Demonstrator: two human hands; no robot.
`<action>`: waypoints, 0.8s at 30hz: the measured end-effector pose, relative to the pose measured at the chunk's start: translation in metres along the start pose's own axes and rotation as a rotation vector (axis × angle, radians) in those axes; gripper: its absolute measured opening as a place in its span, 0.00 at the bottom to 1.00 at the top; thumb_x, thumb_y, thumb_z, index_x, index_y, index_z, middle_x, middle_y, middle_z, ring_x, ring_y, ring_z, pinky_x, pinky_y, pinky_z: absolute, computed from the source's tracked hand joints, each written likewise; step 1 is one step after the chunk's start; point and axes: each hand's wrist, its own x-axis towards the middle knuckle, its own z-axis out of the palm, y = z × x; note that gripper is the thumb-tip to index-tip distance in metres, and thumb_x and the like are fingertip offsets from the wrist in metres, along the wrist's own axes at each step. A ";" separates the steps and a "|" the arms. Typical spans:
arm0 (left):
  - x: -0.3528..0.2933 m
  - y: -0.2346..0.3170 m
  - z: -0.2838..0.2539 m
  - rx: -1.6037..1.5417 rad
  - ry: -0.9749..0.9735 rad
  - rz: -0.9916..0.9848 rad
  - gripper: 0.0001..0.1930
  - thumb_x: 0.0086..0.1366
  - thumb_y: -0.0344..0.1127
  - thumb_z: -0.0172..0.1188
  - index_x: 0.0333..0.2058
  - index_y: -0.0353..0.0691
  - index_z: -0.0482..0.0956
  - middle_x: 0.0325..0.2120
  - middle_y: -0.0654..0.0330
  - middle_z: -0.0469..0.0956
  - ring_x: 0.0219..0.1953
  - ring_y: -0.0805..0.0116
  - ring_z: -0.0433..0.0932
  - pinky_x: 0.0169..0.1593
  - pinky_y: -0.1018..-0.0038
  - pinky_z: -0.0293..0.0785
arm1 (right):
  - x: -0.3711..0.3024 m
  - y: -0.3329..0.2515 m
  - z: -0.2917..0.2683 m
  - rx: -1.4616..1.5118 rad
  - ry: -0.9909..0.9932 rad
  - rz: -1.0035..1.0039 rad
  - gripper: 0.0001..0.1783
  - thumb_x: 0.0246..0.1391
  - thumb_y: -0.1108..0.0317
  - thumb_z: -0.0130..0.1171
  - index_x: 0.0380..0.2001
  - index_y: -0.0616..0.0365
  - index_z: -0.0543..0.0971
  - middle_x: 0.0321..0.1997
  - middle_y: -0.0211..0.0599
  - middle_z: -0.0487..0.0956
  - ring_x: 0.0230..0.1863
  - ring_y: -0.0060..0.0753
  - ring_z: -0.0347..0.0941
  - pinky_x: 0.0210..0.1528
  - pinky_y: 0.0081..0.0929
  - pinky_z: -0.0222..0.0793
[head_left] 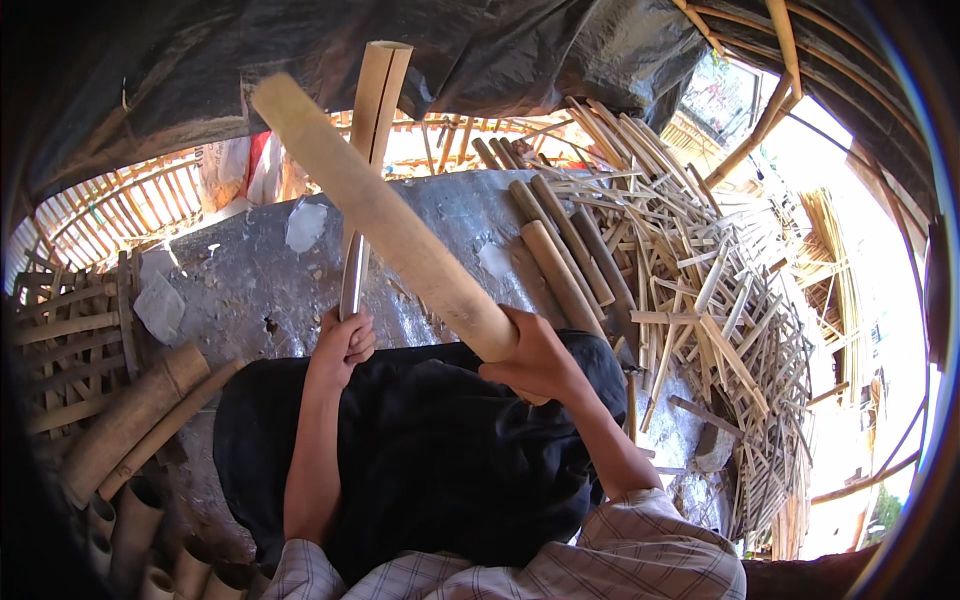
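My left hand (345, 347) is closed around the lower end of a knife (353, 278), whose shiny metal blade points away from me. Beyond the hand, the blade meets an upright bamboo piece (382, 100) with a dark split running down its length; how deep the blade sits in it is hidden. My right hand (538, 358) grips the near end of a thick bamboo length (400, 225). That length slants up to the left and crosses in front of the split piece. Its far end is slightly blurred. Dark cloth (450, 450) covers my lap under both hands.
Several bamboo lengths (562, 268) lie on the grey sheet (430, 205) ahead to the right. A large heap of split bamboo (715, 320) is on the right. Cut bamboo tubes (140, 520) and curved pieces (140, 420) are at the left. Black plastic sheeting (500, 60) hangs ahead.
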 end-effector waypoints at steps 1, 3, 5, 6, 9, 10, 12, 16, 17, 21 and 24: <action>0.001 0.003 -0.001 0.004 -0.012 -0.040 0.12 0.71 0.32 0.61 0.30 0.44 0.67 0.14 0.72 0.59 0.12 0.84 0.55 0.15 0.80 0.47 | -0.001 -0.010 -0.004 0.009 0.060 -0.060 0.30 0.38 0.67 0.73 0.48 0.66 0.80 0.36 0.53 0.85 0.40 0.50 0.85 0.46 0.40 0.78; 0.001 0.008 -0.003 0.011 -0.037 -0.128 0.15 0.72 0.36 0.62 0.27 0.45 0.67 0.13 0.72 0.60 0.11 0.83 0.55 0.15 0.80 0.47 | 0.001 -0.013 -0.002 0.038 0.158 -0.073 0.27 0.39 0.68 0.72 0.46 0.64 0.80 0.38 0.58 0.85 0.44 0.58 0.84 0.47 0.44 0.78; -0.001 0.009 -0.005 -0.024 -0.049 -0.187 0.18 0.72 0.39 0.62 0.24 0.45 0.66 0.12 0.71 0.59 0.11 0.83 0.55 0.15 0.80 0.47 | 0.001 0.009 0.018 0.053 0.129 -0.004 0.27 0.39 0.68 0.73 0.46 0.64 0.80 0.38 0.58 0.85 0.45 0.59 0.84 0.49 0.45 0.77; 0.000 0.009 -0.006 -0.040 -0.057 -0.209 0.19 0.72 0.40 0.63 0.23 0.46 0.65 0.12 0.71 0.59 0.11 0.82 0.55 0.15 0.80 0.47 | 0.002 0.026 0.028 0.058 0.117 0.023 0.27 0.39 0.68 0.73 0.46 0.65 0.80 0.38 0.58 0.85 0.45 0.59 0.84 0.50 0.45 0.77; 0.007 0.002 -0.009 0.024 -0.092 -0.147 0.19 0.72 0.41 0.62 0.23 0.46 0.65 0.12 0.71 0.59 0.11 0.81 0.55 0.14 0.80 0.48 | 0.005 0.050 0.018 -0.143 -0.078 0.099 0.30 0.38 0.65 0.73 0.47 0.66 0.80 0.39 0.59 0.84 0.46 0.62 0.82 0.52 0.47 0.77; 0.006 0.000 -0.009 0.019 -0.088 -0.153 0.19 0.72 0.41 0.62 0.23 0.46 0.65 0.12 0.71 0.58 0.11 0.82 0.56 0.14 0.80 0.48 | 0.006 0.050 0.013 -0.170 -0.130 0.121 0.30 0.38 0.65 0.73 0.48 0.66 0.80 0.39 0.59 0.84 0.46 0.62 0.82 0.52 0.47 0.77; 0.006 -0.003 -0.007 0.004 -0.080 -0.159 0.19 0.71 0.40 0.62 0.23 0.46 0.65 0.12 0.71 0.58 0.11 0.82 0.56 0.14 0.80 0.48 | 0.002 0.030 -0.004 -0.196 -0.069 0.106 0.31 0.36 0.65 0.73 0.48 0.66 0.81 0.37 0.57 0.84 0.43 0.59 0.83 0.50 0.43 0.77; 0.004 -0.002 -0.013 0.001 -0.056 -0.126 0.18 0.71 0.38 0.61 0.24 0.47 0.65 0.12 0.72 0.59 0.11 0.83 0.56 0.14 0.80 0.48 | -0.011 -0.023 -0.023 -0.090 0.023 0.003 0.32 0.37 0.67 0.72 0.50 0.66 0.80 0.37 0.55 0.84 0.41 0.54 0.84 0.48 0.39 0.77; 0.003 0.001 -0.013 0.006 -0.051 -0.115 0.17 0.71 0.38 0.61 0.24 0.47 0.65 0.12 0.72 0.59 0.11 0.83 0.56 0.14 0.80 0.48 | -0.013 -0.028 -0.020 -0.043 0.064 -0.042 0.31 0.38 0.68 0.72 0.50 0.66 0.80 0.38 0.55 0.84 0.41 0.53 0.84 0.47 0.39 0.77; 0.004 -0.002 -0.009 -0.029 -0.057 -0.130 0.17 0.72 0.37 0.61 0.24 0.46 0.66 0.12 0.73 0.59 0.11 0.84 0.55 0.14 0.81 0.48 | -0.003 -0.005 0.019 0.027 0.242 -0.025 0.26 0.41 0.67 0.72 0.46 0.64 0.80 0.35 0.57 0.84 0.42 0.62 0.83 0.47 0.44 0.78; 0.006 0.001 -0.009 -0.011 -0.076 -0.137 0.16 0.71 0.36 0.60 0.24 0.46 0.66 0.13 0.74 0.58 0.11 0.85 0.55 0.14 0.82 0.48 | 0.012 0.058 0.032 -0.157 0.120 0.056 0.31 0.39 0.65 0.73 0.49 0.65 0.80 0.37 0.57 0.85 0.43 0.62 0.83 0.50 0.45 0.78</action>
